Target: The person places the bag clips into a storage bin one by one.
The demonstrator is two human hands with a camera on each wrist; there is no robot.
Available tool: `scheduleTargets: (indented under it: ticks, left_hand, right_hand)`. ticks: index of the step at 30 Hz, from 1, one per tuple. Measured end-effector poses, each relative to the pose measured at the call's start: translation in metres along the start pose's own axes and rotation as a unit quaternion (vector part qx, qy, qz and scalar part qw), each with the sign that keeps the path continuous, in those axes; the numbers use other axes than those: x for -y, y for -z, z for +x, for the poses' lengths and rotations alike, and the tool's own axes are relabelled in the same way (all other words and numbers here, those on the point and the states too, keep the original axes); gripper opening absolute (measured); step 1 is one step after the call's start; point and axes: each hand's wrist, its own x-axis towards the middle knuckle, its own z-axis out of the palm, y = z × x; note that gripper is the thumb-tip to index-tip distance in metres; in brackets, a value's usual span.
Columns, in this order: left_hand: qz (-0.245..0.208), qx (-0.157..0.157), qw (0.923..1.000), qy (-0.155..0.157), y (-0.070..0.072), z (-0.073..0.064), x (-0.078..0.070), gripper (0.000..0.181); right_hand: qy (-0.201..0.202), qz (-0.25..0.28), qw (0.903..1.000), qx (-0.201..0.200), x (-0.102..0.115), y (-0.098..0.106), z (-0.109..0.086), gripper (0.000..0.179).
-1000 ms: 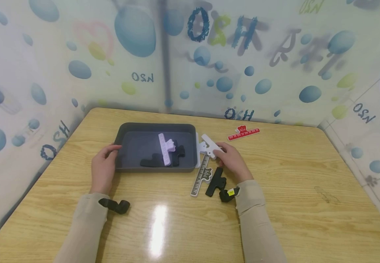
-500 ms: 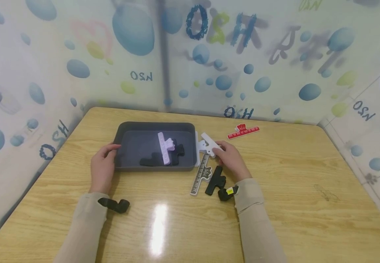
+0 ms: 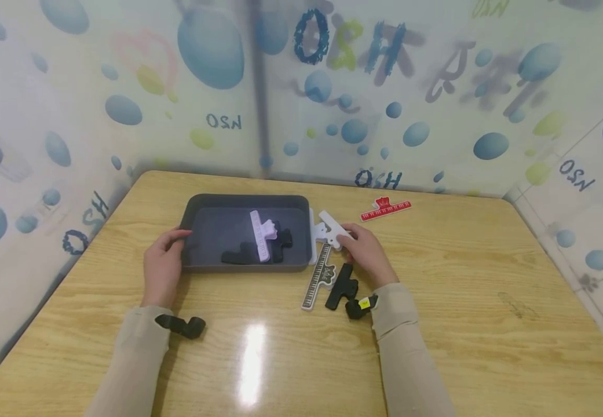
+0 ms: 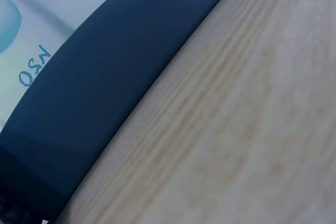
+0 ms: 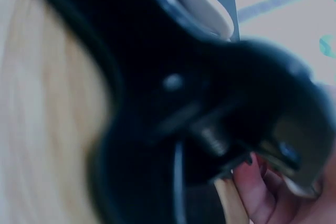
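Observation:
My left hand grips the left end of a dark grey tray, thumb at its rim. The left wrist view shows the tray's outer wall close up. Just beyond the tray's right end, my right hand pinches a white clip. Another white strip lies against the tray's right wall. Below the pinched clip lie a clip with a piano-key print and a black clip. The black clip fills much of the right wrist view, its metal spring showing.
Inside the tray are a lilac clip and black clips partly under it. A red clip with piano keys lies farther back on the wooden table. A patterned wall stands behind the table.
Everything has shifted very slightly in the head view. Both hands keep their places on the tray and the white clip.

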Motion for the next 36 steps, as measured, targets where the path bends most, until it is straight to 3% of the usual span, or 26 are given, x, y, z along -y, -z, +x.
scheduleTargets:
  ticks: [36]
  left_hand:
    - [-0.014, 0.003, 0.9999, -0.005, 0.0003, -0.0012, 0.0013, 0.03]
  right_hand:
    - [0.002, 0.009, 1.0, 0.002, 0.0023, 0.0012, -0.0034, 0.04]
